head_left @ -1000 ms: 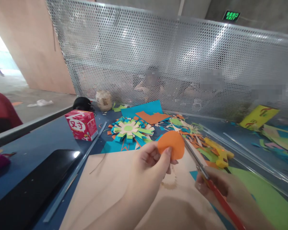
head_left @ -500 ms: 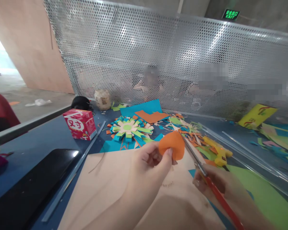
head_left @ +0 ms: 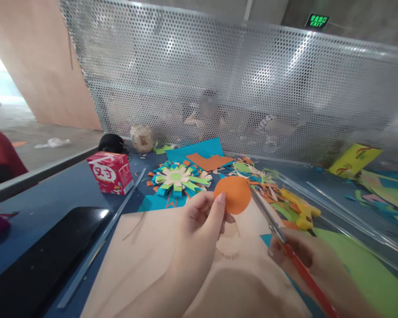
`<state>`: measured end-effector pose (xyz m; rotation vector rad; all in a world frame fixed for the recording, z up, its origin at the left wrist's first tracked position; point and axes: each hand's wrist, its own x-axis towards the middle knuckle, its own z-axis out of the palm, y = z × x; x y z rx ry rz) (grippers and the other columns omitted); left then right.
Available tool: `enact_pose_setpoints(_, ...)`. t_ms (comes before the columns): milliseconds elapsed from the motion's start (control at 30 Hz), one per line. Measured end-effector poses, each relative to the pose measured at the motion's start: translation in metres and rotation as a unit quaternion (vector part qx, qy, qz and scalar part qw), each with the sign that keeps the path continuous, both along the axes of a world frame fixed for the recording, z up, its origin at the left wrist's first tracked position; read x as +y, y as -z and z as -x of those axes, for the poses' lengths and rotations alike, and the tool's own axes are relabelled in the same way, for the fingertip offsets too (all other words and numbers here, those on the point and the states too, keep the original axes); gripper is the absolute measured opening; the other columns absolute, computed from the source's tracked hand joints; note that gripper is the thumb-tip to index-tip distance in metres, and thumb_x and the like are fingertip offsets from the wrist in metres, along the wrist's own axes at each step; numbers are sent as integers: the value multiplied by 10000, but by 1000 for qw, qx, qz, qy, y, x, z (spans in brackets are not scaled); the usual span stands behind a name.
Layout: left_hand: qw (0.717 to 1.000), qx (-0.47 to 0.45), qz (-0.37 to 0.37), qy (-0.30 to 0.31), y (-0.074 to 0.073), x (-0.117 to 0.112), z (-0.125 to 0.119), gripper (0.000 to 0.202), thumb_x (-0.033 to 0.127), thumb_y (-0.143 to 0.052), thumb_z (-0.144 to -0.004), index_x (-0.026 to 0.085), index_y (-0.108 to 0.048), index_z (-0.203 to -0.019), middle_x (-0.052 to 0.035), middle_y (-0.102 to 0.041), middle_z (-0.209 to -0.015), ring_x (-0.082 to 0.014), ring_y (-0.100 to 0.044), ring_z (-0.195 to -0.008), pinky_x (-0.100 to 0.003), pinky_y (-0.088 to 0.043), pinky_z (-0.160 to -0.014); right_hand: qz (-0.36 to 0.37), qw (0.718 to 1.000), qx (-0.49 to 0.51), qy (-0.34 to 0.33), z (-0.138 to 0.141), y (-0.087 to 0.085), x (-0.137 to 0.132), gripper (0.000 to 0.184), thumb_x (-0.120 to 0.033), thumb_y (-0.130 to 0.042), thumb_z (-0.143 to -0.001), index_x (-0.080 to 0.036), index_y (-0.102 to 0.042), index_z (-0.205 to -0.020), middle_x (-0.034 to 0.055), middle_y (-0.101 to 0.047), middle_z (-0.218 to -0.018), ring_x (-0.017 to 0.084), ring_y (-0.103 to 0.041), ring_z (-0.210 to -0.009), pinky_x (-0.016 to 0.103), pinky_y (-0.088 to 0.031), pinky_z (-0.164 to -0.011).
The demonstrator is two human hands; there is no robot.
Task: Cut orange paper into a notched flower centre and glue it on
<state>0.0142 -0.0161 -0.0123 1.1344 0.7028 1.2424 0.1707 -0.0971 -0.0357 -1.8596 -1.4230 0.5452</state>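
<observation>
My left hand (head_left: 202, 225) pinches a round orange paper disc (head_left: 237, 194) between thumb and fingers, held up above a large beige sheet (head_left: 135, 247). In my right hand (head_left: 305, 256) is a pair of scissors (head_left: 295, 260) with red handles. Their metal blades point up and left, the tips close to the disc's right edge; whether they touch it I cannot tell. Behind the left hand lies a layered paper rosette (head_left: 175, 176) in blue, cream, green and orange, with a light green centre.
Paper scraps (head_left: 268, 181) lie behind the scissors, near a yellow glue gun (head_left: 303, 210) and clear glue sticks (head_left: 345, 205). A black phone (head_left: 46, 256) and a pink box (head_left: 111, 172) are at left. A perforated metal screen (head_left: 185, 66) stands along the back.
My left hand has turned the orange disc so its face shows rounder, and has shifted slightly left. The scissors stay in nearly the same place.
</observation>
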Motion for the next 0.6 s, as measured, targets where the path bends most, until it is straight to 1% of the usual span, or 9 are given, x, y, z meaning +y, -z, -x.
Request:
enact_pose_setpoints(100,1000,7,-1,-2,0,-1,1,271,343,-534,-792,158,-483,-601,55,-485,-457,-30,-355,-366,-156,-266,-362,9,1000,1,-5,-1,0,0,335,-469,-496,-737,-196,-402,-567,-61,-279,-536,92,-272,-488,219,-204,-427)
enact_pose_setpoints(167,1000,26,-9,-1,1,-1,1,276,345,-525,-797,155,-489,-599,48,-492,-468,-29,-354,-364,-162,-266,-361,15,1000,10,-5,0,-2,1,336,-474,-499,-731,-198,-399,-568,-62,-283,-533,93,-276,-487,221,-203,-430)
enact_pose_setpoints(333,997,57,-46,4,6,-2,-1,229,324,-522,-800,157,-502,-644,39,-535,-507,-25,-379,-381,-155,-294,-377,27,999,28,-11,1,-6,1,345,-521,-492,-713,-193,-458,-612,-49,-366,-545,108,-340,-498,229,-248,-457)
enact_pose_setpoints(467,996,70,-52,5,7,-1,-2,216,315,-520,-801,155,-513,-657,40,-538,-511,-25,-389,-385,-149,-302,-378,16,1000,13,-11,-1,-4,2,364,-539,-477,-728,-199,-440,-603,-52,-331,-543,108,-312,-493,238,-222,-459)
enact_pose_setpoints(600,997,65,-51,7,6,0,-2,221,323,-514,-804,161,-514,-654,40,-538,-510,-32,-397,-396,-153,-306,-380,9,1000,-4,-4,-2,-1,1,372,-552,-482,-724,-204,-443,-600,-45,-340,-543,113,-318,-496,243,-216,-454)
